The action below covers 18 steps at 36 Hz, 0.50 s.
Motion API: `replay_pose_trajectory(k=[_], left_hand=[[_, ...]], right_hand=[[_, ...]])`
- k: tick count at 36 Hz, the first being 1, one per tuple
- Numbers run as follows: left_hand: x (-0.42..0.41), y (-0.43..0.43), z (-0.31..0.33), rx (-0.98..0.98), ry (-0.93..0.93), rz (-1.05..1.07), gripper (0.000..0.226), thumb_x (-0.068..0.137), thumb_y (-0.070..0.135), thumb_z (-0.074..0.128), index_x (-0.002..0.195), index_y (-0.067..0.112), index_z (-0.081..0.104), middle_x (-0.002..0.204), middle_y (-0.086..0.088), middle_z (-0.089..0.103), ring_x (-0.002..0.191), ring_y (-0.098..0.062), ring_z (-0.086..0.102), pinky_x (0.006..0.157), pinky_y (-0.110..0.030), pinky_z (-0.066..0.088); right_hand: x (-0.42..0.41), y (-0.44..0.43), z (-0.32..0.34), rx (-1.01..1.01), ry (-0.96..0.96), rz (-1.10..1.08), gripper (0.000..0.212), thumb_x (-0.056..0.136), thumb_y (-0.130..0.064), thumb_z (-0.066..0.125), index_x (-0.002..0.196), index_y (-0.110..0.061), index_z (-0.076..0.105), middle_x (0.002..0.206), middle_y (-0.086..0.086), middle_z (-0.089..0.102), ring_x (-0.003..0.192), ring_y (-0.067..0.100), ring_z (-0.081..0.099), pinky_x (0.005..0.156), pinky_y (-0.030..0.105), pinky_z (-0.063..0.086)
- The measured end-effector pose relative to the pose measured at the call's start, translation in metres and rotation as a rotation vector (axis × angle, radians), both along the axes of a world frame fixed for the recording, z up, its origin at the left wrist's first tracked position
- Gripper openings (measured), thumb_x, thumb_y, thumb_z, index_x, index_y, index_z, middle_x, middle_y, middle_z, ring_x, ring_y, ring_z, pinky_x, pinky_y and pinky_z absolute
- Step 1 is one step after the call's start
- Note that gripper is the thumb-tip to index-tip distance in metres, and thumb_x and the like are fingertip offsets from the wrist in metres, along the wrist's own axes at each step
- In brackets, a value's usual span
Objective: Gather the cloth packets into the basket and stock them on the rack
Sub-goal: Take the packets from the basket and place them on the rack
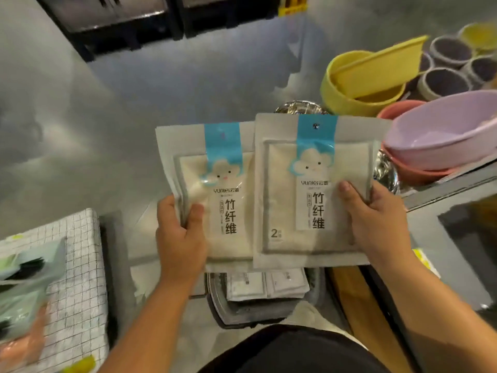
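So, only the head view to go on here:

1. The left hand (178,232) grips a bundle of cloth packets (215,184) by its lower left corner. The thumb is on the front, and the rest of the fingers are curled behind and out of sight. The stepped edges say it's more than one packet, but I can't count them.
2. The right hand (376,219) pinches what looks like a single packet (309,189) at its right edge, thumb pressed on the front beside the label. This packet overlaps the bundle's right side and covers part of it.
3. Both are held up in the air, fronts toward the camera, above a grey basket (255,313) low in front of the person.
4. The basket is mostly hidden behind the held packets and the person's dark clothing. More white packets (266,285) lie inside; how many, no idea.
5. On the right, by the rack (443,188), there's a yellow tub (357,84) and a purple basin (441,130) sitting in a salmon basin (419,173). The basins are cut off by the frame edge.
6. Something shiny and crinkly (298,106) peeks over the packets' top edge, and I can't make out what it is.
7. Bottom left has a checked cloth (78,265) with green and orange stuff on it, too smeared to identify.
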State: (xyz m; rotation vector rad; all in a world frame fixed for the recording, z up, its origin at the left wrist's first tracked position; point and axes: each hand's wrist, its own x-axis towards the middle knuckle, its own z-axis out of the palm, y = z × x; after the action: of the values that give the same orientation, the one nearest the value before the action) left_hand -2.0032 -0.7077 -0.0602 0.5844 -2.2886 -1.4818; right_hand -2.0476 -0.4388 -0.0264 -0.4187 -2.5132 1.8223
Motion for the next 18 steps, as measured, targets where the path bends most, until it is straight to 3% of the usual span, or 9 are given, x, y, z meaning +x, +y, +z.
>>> replay_pose_trajectory(k=[2, 6, 9, 13, 18], left_hand=[[-0.001, -0.003, 0.018, 0.012, 0.041, -0.029, 0.017, 0.097, 0.034, 0.059, 0.095, 0.040, 0.044, 0.083, 0.031, 0.061, 0.073, 0.006, 0.060, 0.064, -0.031, 0.049], [-0.014, 0.010, 0.054, 0.009, 0.143, -0.098, 0.019, 0.095, 0.038, 0.062, 0.105, 0.039, 0.046, 0.091, 0.016, 0.060, 0.083, -0.002, 0.060, 0.067, -0.031, 0.047], [-0.028, 0.029, 0.079, 0.010, 0.211, -0.178, 0.021, 0.096, 0.028, 0.064, 0.109, 0.028, 0.047, 0.090, 0.018, 0.055, 0.079, 0.007, 0.054, 0.067, -0.023, 0.041], [-0.049, 0.066, 0.109, 0.055, 0.284, -0.314, 0.029, 0.090, 0.047, 0.062, 0.108, 0.029, 0.048, 0.090, 0.016, 0.059, 0.079, 0.005, 0.058, 0.069, -0.033, 0.047], [-0.068, 0.133, 0.133, 0.096, 0.322, -0.486, 0.022, 0.090, 0.037, 0.062, 0.103, 0.037, 0.043, 0.085, 0.021, 0.062, 0.076, 0.009, 0.059, 0.065, -0.035, 0.047]], right_hand=[[0.011, 0.002, 0.022, -0.017, 0.037, -0.046, 0.009, 0.095, -0.036, 0.065, 0.097, -0.029, 0.071, 0.092, -0.016, 0.077, 0.086, 0.005, 0.073, 0.076, 0.035, 0.060], [0.031, 0.013, 0.057, -0.008, 0.102, -0.145, 0.013, 0.095, -0.038, 0.065, 0.101, -0.029, 0.071, 0.094, -0.009, 0.078, 0.087, 0.012, 0.075, 0.080, 0.048, 0.061], [0.044, 0.029, 0.079, -0.025, 0.155, -0.222, 0.015, 0.095, -0.038, 0.065, 0.105, -0.028, 0.071, 0.096, -0.008, 0.078, 0.088, 0.014, 0.075, 0.078, 0.046, 0.061], [0.060, 0.058, 0.103, -0.042, 0.221, -0.354, 0.010, 0.094, -0.036, 0.066, 0.101, -0.031, 0.070, 0.094, -0.012, 0.078, 0.083, 0.009, 0.075, 0.068, 0.033, 0.062], [0.079, 0.109, 0.121, -0.107, 0.277, -0.503, 0.013, 0.094, -0.035, 0.065, 0.102, -0.026, 0.071, 0.094, -0.010, 0.078, 0.085, 0.015, 0.076, 0.073, 0.041, 0.061]])
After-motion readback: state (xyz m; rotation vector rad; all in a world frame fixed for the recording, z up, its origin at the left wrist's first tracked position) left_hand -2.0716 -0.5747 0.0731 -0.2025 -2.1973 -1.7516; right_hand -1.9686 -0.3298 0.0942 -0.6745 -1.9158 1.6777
